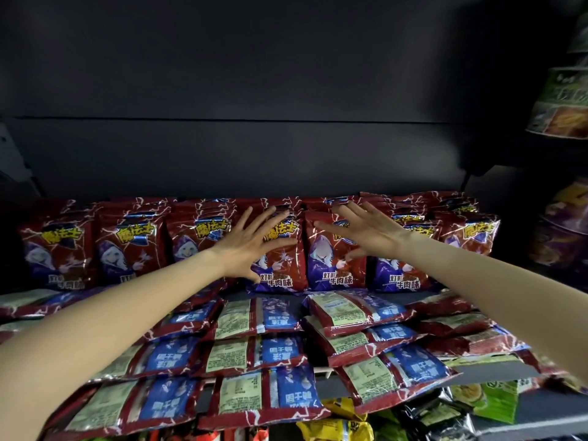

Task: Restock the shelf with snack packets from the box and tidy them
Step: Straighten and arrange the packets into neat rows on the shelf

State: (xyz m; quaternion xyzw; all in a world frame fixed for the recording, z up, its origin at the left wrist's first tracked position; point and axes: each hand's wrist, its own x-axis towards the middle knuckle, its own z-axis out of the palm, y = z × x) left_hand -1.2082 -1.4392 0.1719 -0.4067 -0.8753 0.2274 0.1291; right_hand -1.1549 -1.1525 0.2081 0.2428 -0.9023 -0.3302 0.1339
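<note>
We see the shelf (496, 366) holding red snack packets: an upright row (133, 246) against the dark back panel (254, 90), and flat packets (254, 345) lying back-side up in front. Our left hand (251, 246) and right hand (366, 230) are both spread, fingers splayed (grasping nothing), over the two central standing packets (331, 265). Flat packets overhang the shelf's front edge; above the row lies open room.

red snack packets (280, 249) stand upright in a row at the shelf (496, 369) back; in front of you more lie flat, overlapping, backs up.
</note>
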